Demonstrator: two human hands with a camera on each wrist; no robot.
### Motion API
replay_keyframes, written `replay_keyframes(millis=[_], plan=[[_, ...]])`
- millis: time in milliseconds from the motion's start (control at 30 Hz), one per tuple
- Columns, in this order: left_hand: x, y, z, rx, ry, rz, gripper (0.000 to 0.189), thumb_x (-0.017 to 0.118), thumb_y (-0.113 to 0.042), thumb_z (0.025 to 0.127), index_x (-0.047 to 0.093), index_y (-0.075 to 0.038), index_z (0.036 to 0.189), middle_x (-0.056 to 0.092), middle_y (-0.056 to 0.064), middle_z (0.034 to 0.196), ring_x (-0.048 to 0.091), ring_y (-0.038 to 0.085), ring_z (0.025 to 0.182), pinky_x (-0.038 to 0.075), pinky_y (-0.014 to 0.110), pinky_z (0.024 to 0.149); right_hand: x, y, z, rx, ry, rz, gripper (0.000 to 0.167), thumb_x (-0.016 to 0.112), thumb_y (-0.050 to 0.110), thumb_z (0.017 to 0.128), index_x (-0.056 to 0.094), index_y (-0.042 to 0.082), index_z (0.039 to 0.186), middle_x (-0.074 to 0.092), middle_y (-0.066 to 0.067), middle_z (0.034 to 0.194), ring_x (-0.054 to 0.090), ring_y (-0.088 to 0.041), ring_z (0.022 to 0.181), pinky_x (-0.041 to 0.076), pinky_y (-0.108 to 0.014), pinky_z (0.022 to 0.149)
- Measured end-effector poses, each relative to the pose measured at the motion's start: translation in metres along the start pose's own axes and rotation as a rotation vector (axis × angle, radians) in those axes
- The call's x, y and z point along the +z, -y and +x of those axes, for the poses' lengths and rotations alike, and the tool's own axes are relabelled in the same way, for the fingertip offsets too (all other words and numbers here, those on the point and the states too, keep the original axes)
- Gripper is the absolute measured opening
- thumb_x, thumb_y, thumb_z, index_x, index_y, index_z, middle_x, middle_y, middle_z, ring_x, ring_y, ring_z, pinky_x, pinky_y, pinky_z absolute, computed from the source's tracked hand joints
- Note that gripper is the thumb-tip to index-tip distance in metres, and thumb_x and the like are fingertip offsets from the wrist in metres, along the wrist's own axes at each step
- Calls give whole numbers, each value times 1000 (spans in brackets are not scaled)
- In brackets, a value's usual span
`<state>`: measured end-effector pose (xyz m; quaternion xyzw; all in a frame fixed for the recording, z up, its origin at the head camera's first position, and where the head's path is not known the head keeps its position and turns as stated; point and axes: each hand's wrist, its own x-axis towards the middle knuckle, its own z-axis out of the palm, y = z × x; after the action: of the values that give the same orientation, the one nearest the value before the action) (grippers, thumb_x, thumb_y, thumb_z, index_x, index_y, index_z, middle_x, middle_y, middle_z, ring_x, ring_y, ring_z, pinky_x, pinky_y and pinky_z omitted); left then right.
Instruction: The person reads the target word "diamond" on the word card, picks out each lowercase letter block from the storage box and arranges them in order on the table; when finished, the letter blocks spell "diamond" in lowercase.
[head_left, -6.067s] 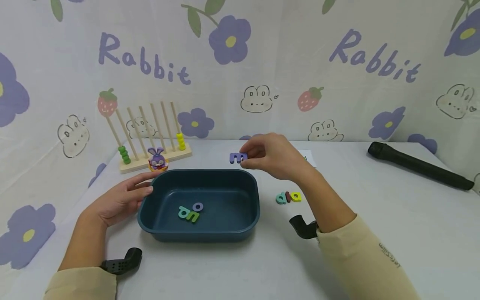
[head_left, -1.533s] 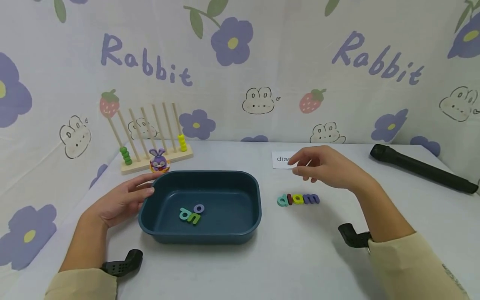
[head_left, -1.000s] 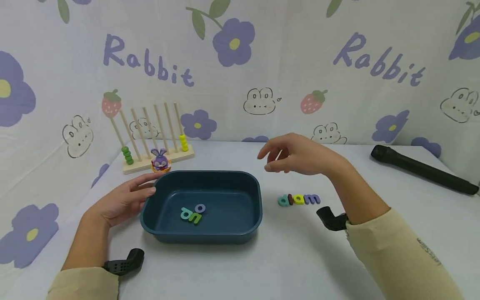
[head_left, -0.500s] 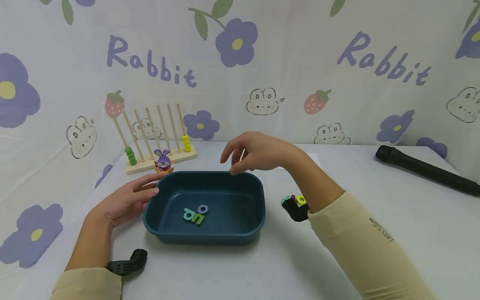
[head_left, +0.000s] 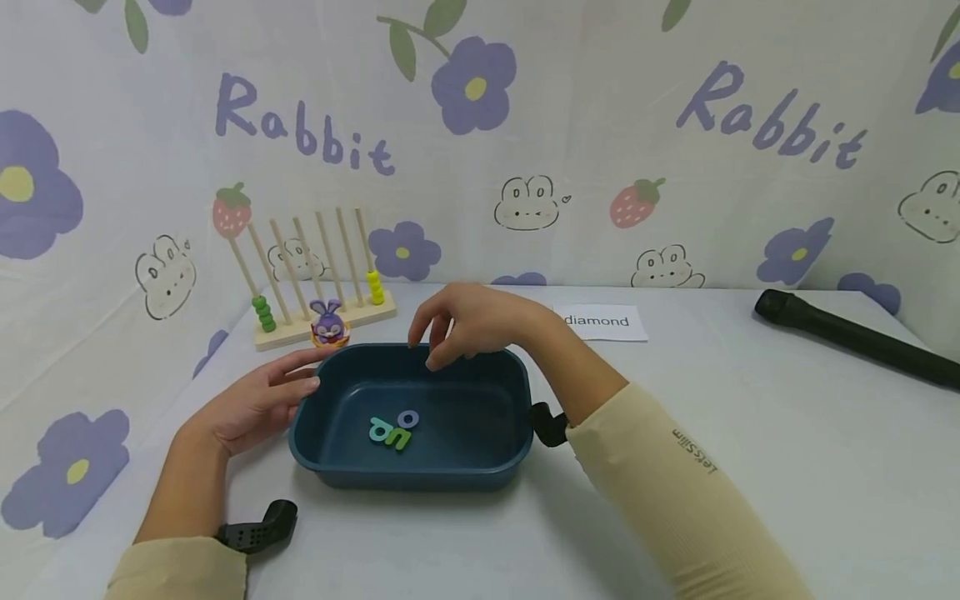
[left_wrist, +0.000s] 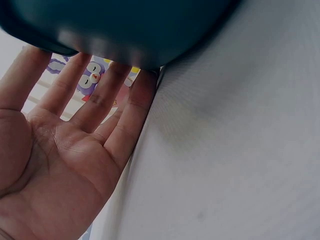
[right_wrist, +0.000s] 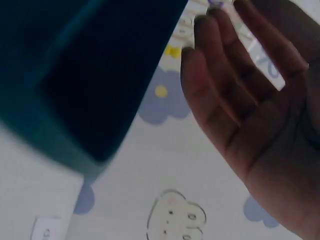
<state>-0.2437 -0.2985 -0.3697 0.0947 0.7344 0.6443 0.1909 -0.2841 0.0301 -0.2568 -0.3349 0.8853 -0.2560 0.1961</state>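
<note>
1. Right hand (head_left: 480,321): fingers loosely bent, thumb apart, released. Tips over the bin's (head_left: 465,480) far rim; clearance can't be told.
2. Left hand (head_left: 255,406): fingers extended, against bin's left outer wall, thumb tip at the rim; not clenched.
3. Teal d (head_left: 380,430), green n (head_left: 399,439) and purple o (head_left: 408,419) lie bunched on the bin floor, left of centre. Bare floor between them and the right wall.
4. Right wrist device (head_left: 551,425) overlaps bin's right rim in head view; contact unclear. Bare tabletop (head_left: 390,546) in front of near wall.
5. Past far-left rim: rabbit figure (head_left: 328,323), then bead rack (head_left: 281,336). Behind right forearm: "diamond" card (head_left: 615,323). Black microphone (head_left: 862,339) well apart, far right.
6. Letters show in head view only. Left wrist adds palm and finger undersides; right wrist shows finger gaps.
</note>
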Motion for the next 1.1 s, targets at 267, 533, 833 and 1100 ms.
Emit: replay_keyframes(millis=[267, 533, 833, 1100], plan=[[2, -1, -1, -2, 8, 6, 55, 57, -25, 106, 40, -21, 158, 50, 0, 151, 63, 13, 125, 56, 31, 100, 2, 11, 16, -19, 36, 12, 29, 77, 16, 92, 75, 18, 121, 73, -4, 111, 69, -21, 96, 61, -34, 81], [1, 1, 1, -14, 11, 9, 57, 56, -26, 107, 37, -21, 161, 42, 8, 158, 59, 16, 128, 55, 31, 101, 17, 10, 29, -23, 80, 46, 32, 77, 15, 93, 73, 13, 125, 72, -6, 111, 68, -21, 94, 61, -35, 82], [1, 2, 1, -9, 16, 6, 57, 57, -26, 107, 37, -21, 160, 43, 9, 158, 60, 17, 127, 55, 31, 101, 34, 3, 42, -28, 150, 56, 32, 76, 14, 94, 72, 11, 126, 72, -8, 113, 68, -20, 94, 60, -35, 80], [-1, 0, 0, 5, 11, 0, 56, 58, -25, 106, 39, -20, 159, 43, 11, 158, 61, 18, 125, 56, 31, 100, 40, -3, 45, 45, 256, 43, 33, 77, 13, 93, 73, 16, 125, 73, -4, 111, 67, -20, 95, 60, -39, 86]])
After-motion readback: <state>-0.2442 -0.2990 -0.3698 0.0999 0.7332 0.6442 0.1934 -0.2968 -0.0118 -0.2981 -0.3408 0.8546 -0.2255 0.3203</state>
